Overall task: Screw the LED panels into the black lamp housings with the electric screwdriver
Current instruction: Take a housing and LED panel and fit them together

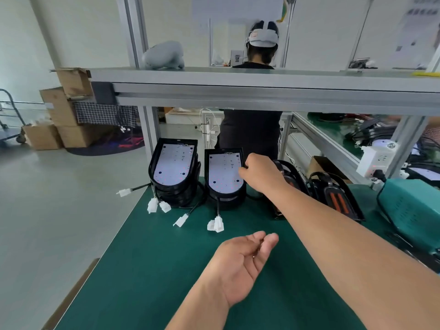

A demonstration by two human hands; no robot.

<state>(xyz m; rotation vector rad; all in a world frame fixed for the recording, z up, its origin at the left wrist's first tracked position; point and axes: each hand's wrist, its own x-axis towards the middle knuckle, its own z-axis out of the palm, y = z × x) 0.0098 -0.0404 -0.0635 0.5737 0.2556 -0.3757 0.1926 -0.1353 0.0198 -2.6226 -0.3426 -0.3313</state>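
Head view: the right hand (260,172) reaches far forward, its fingers curled on the right rim of the top housing (223,151) of a stack at the worktop's (142,270) far edge. The housing's panel (223,173) faces up, with its long axis running away from the person and its rounded end nearest. The left hand (240,260) hovers well nearer, palm up, fingers loosely curled. A dark speck on its palm can't be made out. The right fingertips are hidden behind the knuckles. No screwdriver shows, and any screws in the panel are too small to tell.
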